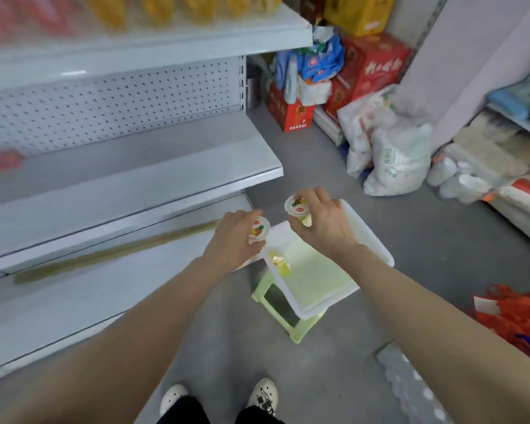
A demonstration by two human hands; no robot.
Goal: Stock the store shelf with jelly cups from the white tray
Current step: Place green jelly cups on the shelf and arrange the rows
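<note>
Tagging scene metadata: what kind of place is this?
Probably a small grocery store: white metal retail shelf with pegboard back, stacked red cartons, bulging white sacks piled nearby.

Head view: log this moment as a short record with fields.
left hand: grips left cup, above the tray's near-shelf corner
right hand: grips right cup, over the tray
tray: white, sits on a green stool
third cup: in the tray, the only one visible there
shelf: left of both hands, not yet reached by either cup
</note>
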